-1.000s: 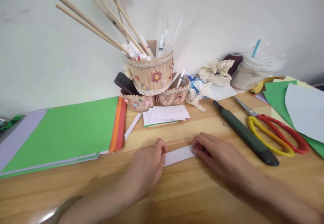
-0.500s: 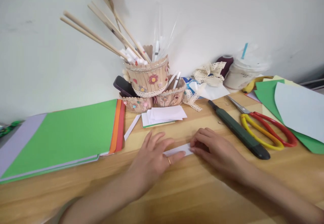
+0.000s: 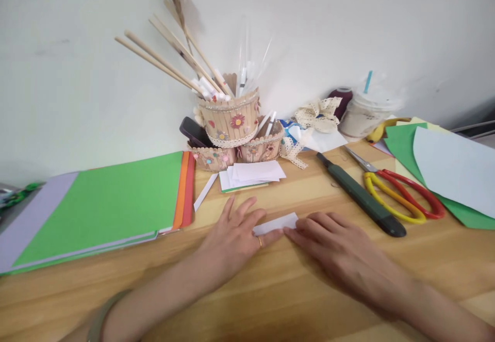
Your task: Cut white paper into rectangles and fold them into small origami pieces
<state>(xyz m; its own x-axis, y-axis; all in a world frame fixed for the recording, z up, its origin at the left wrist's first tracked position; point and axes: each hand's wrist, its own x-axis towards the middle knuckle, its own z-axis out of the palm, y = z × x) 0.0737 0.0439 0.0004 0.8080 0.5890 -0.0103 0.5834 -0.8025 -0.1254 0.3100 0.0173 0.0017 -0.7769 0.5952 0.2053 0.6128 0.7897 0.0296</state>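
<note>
A small white paper strip (image 3: 276, 223) lies on the wooden table between my two hands. My left hand (image 3: 234, 233), with a ring on one finger, rests at the strip's left end. Its fingers are spread, and the thumb stretches along the strip's near edge. My right hand (image 3: 328, 236) is closed at the right end, its thumb and fingertips pinching the paper there. Beyond the hands lies a stack of white paper slips (image 3: 255, 173), with green and yellow showing beneath. Left of this stack is a single narrow white strip (image 3: 205, 192).
Green paper (image 3: 104, 202) tops a pile of coloured sheets on the left. Decorated wooden pots (image 3: 232, 120) hold sticks and pens at the back. To the right are a dark green cutter-like tool (image 3: 361, 197), scissors (image 3: 394, 192), more sheets (image 3: 456, 172) and a lidded cup (image 3: 365, 115).
My right hand has shifted down and flattened, its thumb now at the strip's near edge. More of the strip's upper face shows. The left hand has hardly moved; the view has shifted slightly.
</note>
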